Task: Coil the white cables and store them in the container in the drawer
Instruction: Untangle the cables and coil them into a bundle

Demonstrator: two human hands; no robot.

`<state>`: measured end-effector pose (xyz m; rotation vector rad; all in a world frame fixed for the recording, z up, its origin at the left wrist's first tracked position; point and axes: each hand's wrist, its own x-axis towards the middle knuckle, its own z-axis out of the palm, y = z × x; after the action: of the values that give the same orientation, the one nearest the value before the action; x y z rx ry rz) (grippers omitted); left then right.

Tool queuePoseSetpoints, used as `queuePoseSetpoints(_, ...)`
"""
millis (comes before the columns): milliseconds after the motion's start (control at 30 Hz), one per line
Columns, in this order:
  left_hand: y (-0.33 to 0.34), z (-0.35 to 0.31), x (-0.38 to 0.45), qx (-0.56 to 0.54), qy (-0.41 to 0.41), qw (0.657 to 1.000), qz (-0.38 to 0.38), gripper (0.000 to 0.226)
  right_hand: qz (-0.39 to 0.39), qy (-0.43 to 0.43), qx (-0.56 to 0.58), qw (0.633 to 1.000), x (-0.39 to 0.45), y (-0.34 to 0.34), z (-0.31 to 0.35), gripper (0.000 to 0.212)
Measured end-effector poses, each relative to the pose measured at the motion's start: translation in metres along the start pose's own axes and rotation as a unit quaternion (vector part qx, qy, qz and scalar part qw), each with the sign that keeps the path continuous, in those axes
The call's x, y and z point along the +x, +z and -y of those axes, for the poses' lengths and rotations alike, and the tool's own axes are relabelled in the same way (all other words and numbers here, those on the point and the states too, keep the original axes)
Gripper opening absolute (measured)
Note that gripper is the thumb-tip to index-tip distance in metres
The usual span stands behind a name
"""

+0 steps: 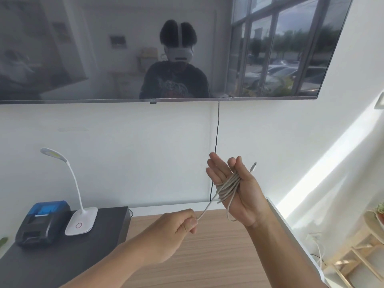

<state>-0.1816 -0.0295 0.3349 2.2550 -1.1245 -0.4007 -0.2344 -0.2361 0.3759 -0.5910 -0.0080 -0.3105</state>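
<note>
A white cable (226, 189) is wound in several loops around the palm of my right hand (239, 192), which is raised with the fingers pointing up and spread. The cable's plug end (254, 166) sticks out past the thumb. A taut strand runs down and left from the coil to my left hand (180, 224), whose fingers are pinched shut on it, lower and to the left. No drawer or container is in view.
Below the hands lies a wooden cabinet top (207, 256). At the left, a dark block (62, 252) carries a blue and black printer (44, 221) and a white desk lamp (81, 221). A wall TV (104, 48) hangs above, with a black cord (217, 132) dropping from it. A wooden rack (363, 256) stands at the right.
</note>
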Motion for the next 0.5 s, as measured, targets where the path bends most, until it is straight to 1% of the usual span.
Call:
queuePoseSetpoints(67,0.0,-0.002,0.0,0.0,0.001,1.0,0.002,0.031,-0.006,-0.006,0.001,1.0,0.0,0.004,0.0,0.043)
queuePoseSetpoints(200,0.0,-0.013,-0.002,0.016,0.02,1.0,0.005,0.03,-0.003,-0.009,-0.017,1.0,0.003,0.004,0.002,0.042)
queuePoseSetpoints(267,0.002,-0.023,-0.007,0.09,0.064,0.994,-0.011,0.03,-0.015,-0.019,-0.035,0.999,0.004,0.005,0.001,0.045)
queuePoseSetpoints(333,0.005,-0.037,-0.012,0.162,0.135,0.977,-0.033,0.03,-0.024,-0.041,-0.053,0.997,0.005,0.007,-0.003,0.039)
queuePoseSetpoints(367,0.007,-0.045,-0.015,0.173,0.169,0.969,-0.041,0.029,-0.026,-0.045,-0.056,0.997,0.006,0.007,-0.005,0.035)
queuePoseSetpoints(433,0.006,-0.057,-0.016,0.188,0.213,0.958,-0.051,0.025,-0.036,-0.04,-0.056,0.997,0.007,0.005,-0.008,0.036)
queuePoseSetpoints(500,0.002,-0.059,-0.016,0.189,0.207,0.958,-0.06,0.027,-0.043,-0.042,-0.049,0.997,0.009,0.001,-0.005,0.037)
